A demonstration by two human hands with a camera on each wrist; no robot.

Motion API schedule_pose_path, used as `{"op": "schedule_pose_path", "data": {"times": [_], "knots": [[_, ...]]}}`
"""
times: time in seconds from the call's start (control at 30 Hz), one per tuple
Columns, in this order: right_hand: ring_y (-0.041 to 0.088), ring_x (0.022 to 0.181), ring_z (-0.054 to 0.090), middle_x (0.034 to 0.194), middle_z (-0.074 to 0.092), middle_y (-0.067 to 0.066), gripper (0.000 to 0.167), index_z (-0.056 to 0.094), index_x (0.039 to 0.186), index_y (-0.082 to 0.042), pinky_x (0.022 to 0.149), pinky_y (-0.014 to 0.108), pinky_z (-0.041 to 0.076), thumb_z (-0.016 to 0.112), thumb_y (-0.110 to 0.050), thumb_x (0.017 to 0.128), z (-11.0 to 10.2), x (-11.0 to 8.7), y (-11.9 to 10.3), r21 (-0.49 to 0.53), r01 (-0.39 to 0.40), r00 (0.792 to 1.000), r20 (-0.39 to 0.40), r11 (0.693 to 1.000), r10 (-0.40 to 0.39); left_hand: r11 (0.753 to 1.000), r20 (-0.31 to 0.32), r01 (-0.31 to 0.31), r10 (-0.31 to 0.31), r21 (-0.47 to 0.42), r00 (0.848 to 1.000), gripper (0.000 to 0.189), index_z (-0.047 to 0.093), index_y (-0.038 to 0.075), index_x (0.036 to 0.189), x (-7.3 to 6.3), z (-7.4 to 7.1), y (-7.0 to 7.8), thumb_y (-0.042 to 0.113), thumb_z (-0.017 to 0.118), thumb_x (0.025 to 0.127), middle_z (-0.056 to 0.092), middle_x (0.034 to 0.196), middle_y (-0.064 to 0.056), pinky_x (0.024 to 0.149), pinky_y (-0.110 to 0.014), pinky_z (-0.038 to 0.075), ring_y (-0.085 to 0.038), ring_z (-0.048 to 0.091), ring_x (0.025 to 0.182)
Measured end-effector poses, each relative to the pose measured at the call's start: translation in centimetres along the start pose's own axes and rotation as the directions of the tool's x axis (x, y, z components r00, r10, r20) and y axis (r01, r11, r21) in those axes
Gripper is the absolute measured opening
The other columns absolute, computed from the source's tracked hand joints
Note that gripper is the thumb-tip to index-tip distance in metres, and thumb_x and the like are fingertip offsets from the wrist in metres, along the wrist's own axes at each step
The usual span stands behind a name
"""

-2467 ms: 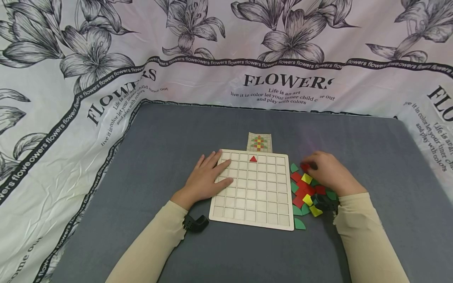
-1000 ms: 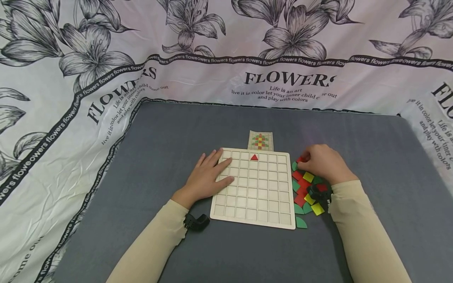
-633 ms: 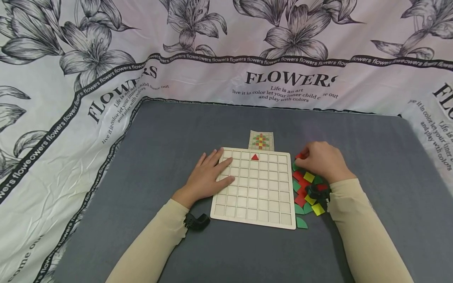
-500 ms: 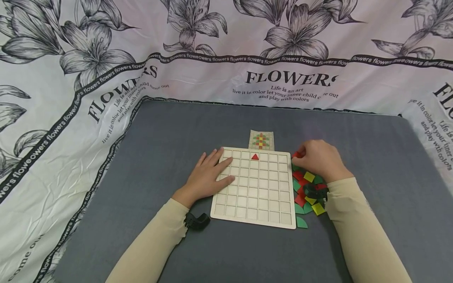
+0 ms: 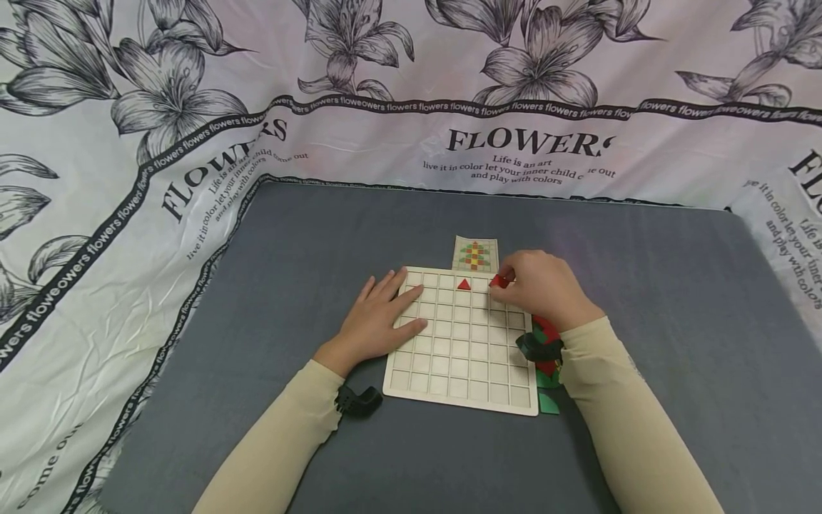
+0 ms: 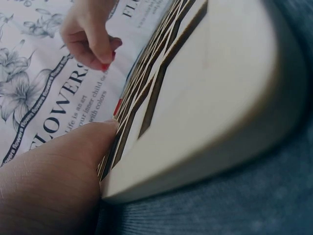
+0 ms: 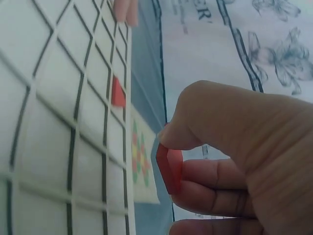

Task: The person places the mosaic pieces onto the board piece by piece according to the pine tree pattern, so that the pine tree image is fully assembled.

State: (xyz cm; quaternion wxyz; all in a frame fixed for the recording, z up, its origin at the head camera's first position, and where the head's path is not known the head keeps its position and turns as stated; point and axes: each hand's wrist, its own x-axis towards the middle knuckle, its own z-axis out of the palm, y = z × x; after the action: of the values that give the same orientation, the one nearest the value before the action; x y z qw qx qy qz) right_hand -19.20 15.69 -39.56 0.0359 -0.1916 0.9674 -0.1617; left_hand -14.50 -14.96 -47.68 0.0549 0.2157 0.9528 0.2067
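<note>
A pale gridded board lies on the table. My left hand rests on its left edge, fingers spread and fairly straight. My right hand is over the upper right of the board and pinches a red tile between thumb and fingers, apart from the board in the right wrist view. The full outline of this tile is partly hidden by the fingers. One red triangle tile sits in a top-row cell. Behind the board's far edge lies a small pattern card with a red, green and yellow design.
Loose tiles in red, green and yellow lie along the board's right side, mostly hidden under my right forearm; a green tile shows at the near end. A grey cloth covers the table. Floral sheeting stands behind and at the sides.
My right hand took up a red tile from the far end of the pile and carried it left, over the board's upper right. My left hand has stayed on the board.
</note>
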Motion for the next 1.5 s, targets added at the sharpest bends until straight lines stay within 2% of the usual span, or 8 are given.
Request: {"op": "schedule_pose_path", "data": {"times": [0.17, 0.33, 0.6, 0.8, 1.23, 1.5], "knots": [[0.015, 0.069, 0.059, 0.085, 0.074, -0.004, 0.013, 0.076, 0.081, -0.019, 0.061, 0.036, 0.05, 0.079, -0.031, 0.085, 1.0, 0.5, -0.9, 0.016, 0.041, 0.999, 0.009, 0.999, -0.041, 1.0, 0.002, 0.003, -0.003, 0.01, 1.0, 0.07, 0.037, 0.029, 0.165, 0.1, 0.1, 0.0, 0.063, 0.05, 0.105, 0.013, 0.177, -0.004, 0.132, -0.05, 0.0, -0.026, 0.011, 0.164], [0.012, 0.066, 0.058, 0.081, 0.072, -0.007, 0.013, 0.076, 0.082, -0.019, 0.058, 0.034, 0.05, 0.08, -0.031, 0.085, 1.9, 0.7, -1.9, 0.006, 0.106, 0.994, 0.005, 0.994, -0.106, 1.0, 0.004, 0.01, -0.01, 0.015, 1.0, 0.071, 0.037, 0.031, 0.165, 0.1, 0.2, -0.1, 0.064, 0.049, 0.104, 0.013, 0.177, -0.003, 0.132, -0.049, -0.002, -0.024, 0.01, 0.164], [0.012, 0.074, 0.063, 0.086, 0.072, -0.006, 0.006, 0.08, 0.088, -0.017, 0.067, 0.037, 0.056, 0.077, -0.021, 0.087, 3.2, 1.0, -2.7, 0.012, 0.179, 0.983, 0.03, 0.984, -0.179, 0.999, 0.018, 0.022, -0.022, 0.026, 1.0, 0.071, 0.036, 0.031, 0.165, 0.1, 0.1, 0.0, 0.065, 0.047, 0.105, 0.012, 0.177, -0.002, 0.132, -0.049, -0.002, -0.024, 0.01, 0.164], [0.014, 0.075, 0.06, 0.09, 0.068, -0.002, 0.008, 0.08, 0.092, -0.016, 0.067, 0.038, 0.055, 0.075, -0.017, 0.086, 3.6, 1.0, -3.0, 0.027, 0.202, 0.978, 0.054, 0.979, -0.203, 1.0, 0.015, 0.021, -0.021, 0.018, 1.0, 0.071, 0.037, 0.03, 0.165, 0.1, 0.1, 0.0, 0.065, 0.048, 0.104, 0.013, 0.177, -0.003, 0.132, -0.049, -0.002, -0.024, 0.009, 0.164], [0.011, 0.075, 0.061, 0.097, 0.068, -0.002, 0.007, 0.081, 0.098, -0.016, 0.069, 0.036, 0.057, 0.076, -0.016, 0.093, 4.2, 0.9, -2.8, 0.04, 0.234, 0.971, 0.041, 0.972, -0.235, 1.0, 0.006, 0.015, -0.015, 0.02, 1.0, 0.071, 0.038, 0.03, 0.165, 0.1, 0.2, 0.0, 0.064, 0.049, 0.104, 0.013, 0.177, -0.003, 0.132, -0.049, -0.002, -0.024, 0.01, 0.164], [0.01, 0.074, 0.061, 0.099, 0.068, -0.002, 0.008, 0.082, 0.1, -0.017, 0.064, 0.035, 0.055, 0.078, -0.016, 0.094, 4.4, 0.8, -2.7, 0.024, 0.24, 0.97, 0.03, 0.971, -0.24, 1.0, 0.013, 0.016, -0.016, 0.015, 1.0, 0.07, 0.038, 0.03, 0.165, 0.0, 0.0, 0.1, 0.063, 0.049, 0.105, 0.012, 0.177, -0.004, 0.132, -0.049, -0.002, -0.024, 0.01, 0.164]]}}
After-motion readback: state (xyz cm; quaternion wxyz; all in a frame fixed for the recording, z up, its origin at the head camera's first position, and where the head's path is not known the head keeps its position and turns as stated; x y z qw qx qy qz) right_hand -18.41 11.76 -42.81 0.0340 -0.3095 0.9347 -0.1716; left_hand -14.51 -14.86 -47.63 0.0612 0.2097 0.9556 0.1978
